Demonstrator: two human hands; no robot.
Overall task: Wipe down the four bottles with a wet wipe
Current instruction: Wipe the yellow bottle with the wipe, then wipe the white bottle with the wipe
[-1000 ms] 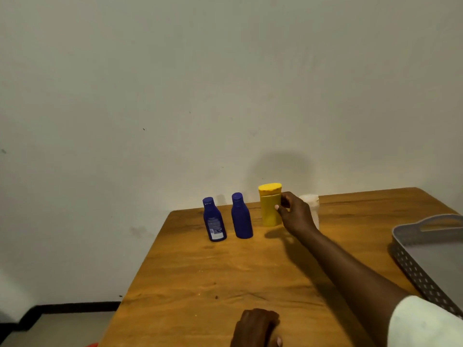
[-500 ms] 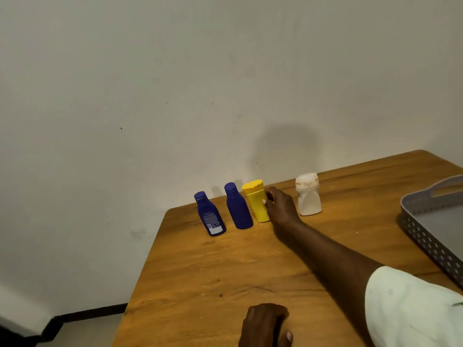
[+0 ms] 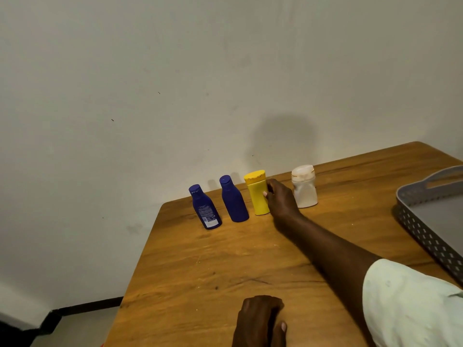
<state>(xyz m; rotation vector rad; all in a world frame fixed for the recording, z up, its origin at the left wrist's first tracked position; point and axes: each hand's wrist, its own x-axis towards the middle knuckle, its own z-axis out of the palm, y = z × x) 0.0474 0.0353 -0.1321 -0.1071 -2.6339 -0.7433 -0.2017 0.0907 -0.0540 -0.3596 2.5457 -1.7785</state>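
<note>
Right hand (image 3: pixel 280 200) wrapped round upright yellow plastic bottle (image 3: pixel 258 192), bottle at its 9 o'clock; left hand (image 3: pixel 260 321) curled, contents unclear.

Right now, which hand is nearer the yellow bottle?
Right. The right hand is around the yellow bottle at the table's far side; the left hand rests on the near edge, well short of it.
</note>
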